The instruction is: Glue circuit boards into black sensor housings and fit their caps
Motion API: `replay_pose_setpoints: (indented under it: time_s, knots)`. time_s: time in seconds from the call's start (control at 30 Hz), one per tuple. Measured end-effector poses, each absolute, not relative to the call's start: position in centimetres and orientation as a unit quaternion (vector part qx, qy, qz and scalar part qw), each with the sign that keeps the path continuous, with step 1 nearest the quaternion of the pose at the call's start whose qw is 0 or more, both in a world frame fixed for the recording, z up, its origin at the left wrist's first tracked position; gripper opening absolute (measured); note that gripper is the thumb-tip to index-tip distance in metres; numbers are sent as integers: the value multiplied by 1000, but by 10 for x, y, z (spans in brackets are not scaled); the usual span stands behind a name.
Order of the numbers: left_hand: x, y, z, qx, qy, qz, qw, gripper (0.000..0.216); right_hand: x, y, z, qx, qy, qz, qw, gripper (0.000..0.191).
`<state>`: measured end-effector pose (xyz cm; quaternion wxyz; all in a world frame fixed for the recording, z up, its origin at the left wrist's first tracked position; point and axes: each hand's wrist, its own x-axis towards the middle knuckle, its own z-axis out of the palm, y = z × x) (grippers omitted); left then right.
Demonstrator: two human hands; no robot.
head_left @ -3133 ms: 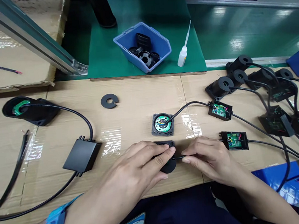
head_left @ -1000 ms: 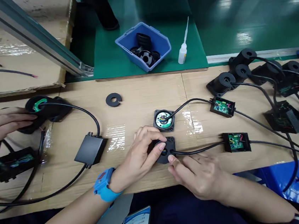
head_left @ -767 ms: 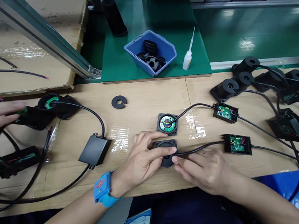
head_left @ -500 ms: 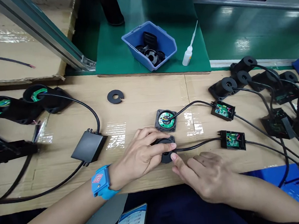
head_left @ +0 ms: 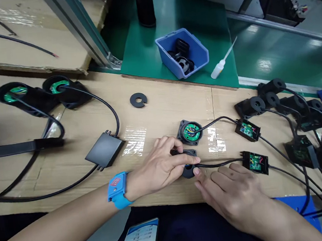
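Observation:
A black square-flanged housing (head_left: 189,171) with a round middle lies near the table's front edge, mostly hidden under my fingers. My left hand (head_left: 161,164), wearing a blue wrist strap, grips it from the left with the index finger stretched across its top. From the right, my right hand (head_left: 233,189) presses its thumb tip to the housing's lower rim, other fingers curled under. What lies between those curled fingers is hidden. Just behind sits a matching housing (head_left: 182,136) with a green round circuit board (head_left: 191,132) showing. Cables link both to small open boxes (head_left: 255,162) with circuit boards.
A notched black ring (head_left: 138,100) lies farther back. Beyond are a blue bin (head_left: 169,64) of black parts and a white dropper bottle (head_left: 218,69). Cabled black housings (head_left: 251,107) crowd the right; a closed black box (head_left: 104,149) and larger housings (head_left: 72,93) stand left.
The view has shifted, so the table's things appear farther right. At far left, a black box with its cable has changed position. Both hands stay on the same housing.

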<state>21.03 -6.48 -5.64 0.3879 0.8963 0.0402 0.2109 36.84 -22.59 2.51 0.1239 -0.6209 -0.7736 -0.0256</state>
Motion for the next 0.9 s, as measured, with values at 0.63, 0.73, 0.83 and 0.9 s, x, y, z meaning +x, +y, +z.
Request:
replay_pose_setpoints:
  time_s: [0.63, 0.73, 0.83, 0.9]
  knots:
    - [249, -21, -46, 901, 49, 229, 365, 43, 405, -203, 31, -589, -773, 155, 180, 17]
    - [246, -22, -49, 903, 33, 243, 353, 39, 429, -190, 16, -648, -700, 120, 274, 22]
    - [246, -23, -49, 913, 30, 239, 329, 33, 448, -178, -2, -736, -634, 22, 237, 36]
    - [247, -23, -48, 919, 32, 240, 311, 28, 453, -174, -9, -755, -622, 16, 208, 31]
